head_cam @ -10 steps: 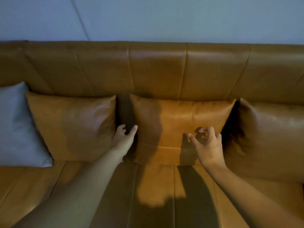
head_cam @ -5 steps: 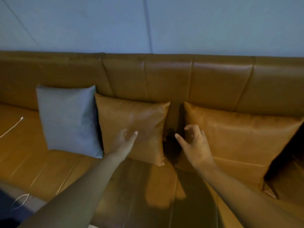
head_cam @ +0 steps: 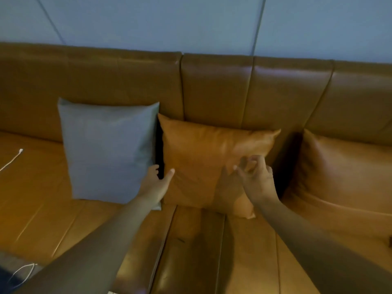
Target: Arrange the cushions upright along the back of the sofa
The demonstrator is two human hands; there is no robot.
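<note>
Leaning upright against the sofa (head_cam: pixel 212 85) back, the tan leather cushion (head_cam: pixel 203 162) faces the room, long side along the seat. A grey cushion (head_cam: pixel 108 149) stands just beside its left edge, and a dark gap parts it from another tan cushion (head_cam: pixel 343 177) on the right. The left hand (head_cam: pixel 154 183) clasps that left edge, thumb in front. The right hand (head_cam: pixel 258 181) hovers loosely curled, empty.

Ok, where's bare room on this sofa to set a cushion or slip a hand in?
Free: seat left of the grey cushion, up to the white cable; front seat strip. Wide gap between middle tan cushion and right tan cushion. Crowded: grey-tan slit, left hand in it.
</note>
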